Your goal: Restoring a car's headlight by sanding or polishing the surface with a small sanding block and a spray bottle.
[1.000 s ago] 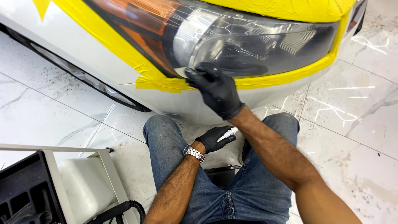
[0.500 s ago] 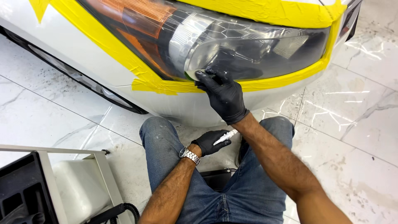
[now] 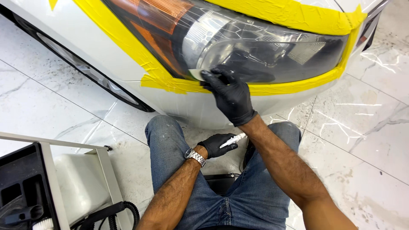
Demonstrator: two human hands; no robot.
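Far left of the headlight (image 3: 264, 47), a grey cart (image 3: 51, 179) hugs the frame's corner, bare marble floor (image 3: 47, 106) between. Left hand (image 3: 217, 145), gloved, sits low under the headlight, fingers curled tight round a white pen (image 3: 233, 140). Right hand (image 3: 230, 93) presses a pale sheet (image 3: 197, 74) flat on the lens's lower edge, fingers spread, just above the yellow tape (image 3: 294, 87). Open floor lies right.

I see a white marble-look tile floor (image 3: 64, 115) with grey veins and thin grout lines. On it stands the white car (image 3: 85, 47), filling the top of the view. At lower left a grey cart (image 3: 102, 170) stands on the tiles, a black corrugated hose (image 3: 115, 213) beside it.
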